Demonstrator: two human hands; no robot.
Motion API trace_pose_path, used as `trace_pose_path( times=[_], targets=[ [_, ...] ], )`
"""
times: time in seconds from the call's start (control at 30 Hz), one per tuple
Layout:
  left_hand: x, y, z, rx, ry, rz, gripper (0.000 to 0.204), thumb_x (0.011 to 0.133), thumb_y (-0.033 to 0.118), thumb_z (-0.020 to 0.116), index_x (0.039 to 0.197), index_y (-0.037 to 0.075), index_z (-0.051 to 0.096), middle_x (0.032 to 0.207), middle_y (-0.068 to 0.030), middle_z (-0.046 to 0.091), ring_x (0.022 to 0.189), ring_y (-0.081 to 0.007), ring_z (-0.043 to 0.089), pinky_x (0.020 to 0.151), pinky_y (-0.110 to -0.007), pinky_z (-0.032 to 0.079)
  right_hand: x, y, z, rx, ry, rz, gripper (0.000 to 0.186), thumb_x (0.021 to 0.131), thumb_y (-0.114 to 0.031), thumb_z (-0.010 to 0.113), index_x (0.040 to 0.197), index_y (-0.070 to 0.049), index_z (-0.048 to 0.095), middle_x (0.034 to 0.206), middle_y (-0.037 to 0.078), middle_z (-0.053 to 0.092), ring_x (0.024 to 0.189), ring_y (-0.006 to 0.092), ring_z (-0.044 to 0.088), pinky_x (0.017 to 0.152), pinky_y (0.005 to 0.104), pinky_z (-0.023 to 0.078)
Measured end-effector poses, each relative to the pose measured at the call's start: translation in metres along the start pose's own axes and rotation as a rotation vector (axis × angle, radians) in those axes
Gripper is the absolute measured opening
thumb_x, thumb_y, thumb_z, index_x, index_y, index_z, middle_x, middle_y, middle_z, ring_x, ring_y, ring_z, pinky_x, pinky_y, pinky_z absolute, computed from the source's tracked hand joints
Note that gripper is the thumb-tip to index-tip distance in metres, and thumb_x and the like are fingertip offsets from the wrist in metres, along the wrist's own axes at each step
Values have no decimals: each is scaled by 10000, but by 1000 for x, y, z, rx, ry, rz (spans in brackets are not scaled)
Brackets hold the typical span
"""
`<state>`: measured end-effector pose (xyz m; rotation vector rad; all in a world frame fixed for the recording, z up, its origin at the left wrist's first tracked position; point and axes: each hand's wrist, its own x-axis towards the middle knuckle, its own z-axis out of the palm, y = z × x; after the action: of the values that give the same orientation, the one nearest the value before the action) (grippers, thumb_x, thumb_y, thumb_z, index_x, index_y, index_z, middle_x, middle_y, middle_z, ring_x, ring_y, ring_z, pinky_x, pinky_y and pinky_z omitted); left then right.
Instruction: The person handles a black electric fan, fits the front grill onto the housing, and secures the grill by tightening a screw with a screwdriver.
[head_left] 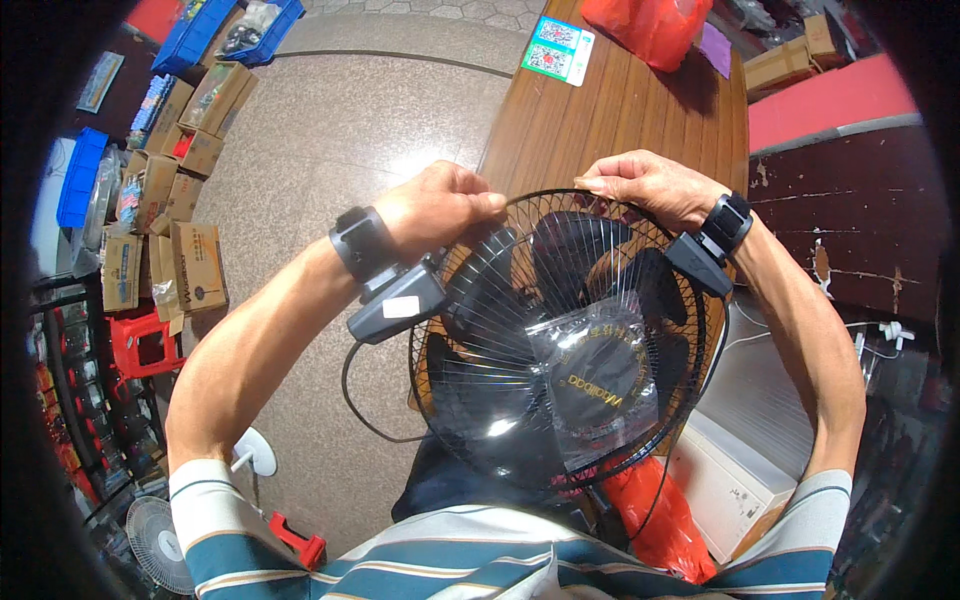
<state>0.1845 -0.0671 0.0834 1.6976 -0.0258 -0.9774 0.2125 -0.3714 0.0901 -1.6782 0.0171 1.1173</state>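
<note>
A round black fan head [480, 330] with a wire grille stands in front of my body, beside the wooden table's near end. Dark blades show through its wires. Over the middle of the grille lies a clear plastic bag [595, 385] with a round black badge inside. My left hand [445, 207] is closed, its thumb and fingers pinching the grille's upper left rim. At the top of the rim my right hand [650, 188] pinches the edge between thumb and fingers. Whatever small part may sit under the fingertips cannot be made out.
The wooden table [510, 120] carries a printed card [558, 50] and a red plastic bag [650, 30]. Cardboard boxes [198, 265] and a red stool [145, 345] line the left. Another red bag [660, 520] and a white box-shaped thing [720, 490] are low right. Cables hang from my wristbands.
</note>
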Motion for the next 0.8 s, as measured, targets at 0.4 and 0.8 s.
trace_pose_path(
  times=[0.4,0.8],
  targets=[
    [2,-4,-2,-107,-46,17,313,1027,266,677,1104,-34,715,928,-60,724,807,-125,652,759,-266,533,0,5,-6,-5,-25,-64,274,1003,-216,702,1142,19,681,1014,-15,689,925,57,618,857,232,505],
    [8,-19,-12,-54,-97,52,315,1000,287,706,1123,0,670,952,-23,671,864,-114,598,850,-261,479,-25,5,-1,-221,87,-87,518,992,-520,675,1084,-12,721,865,-21,610,772,79,534,706,242,456]
  ],
)
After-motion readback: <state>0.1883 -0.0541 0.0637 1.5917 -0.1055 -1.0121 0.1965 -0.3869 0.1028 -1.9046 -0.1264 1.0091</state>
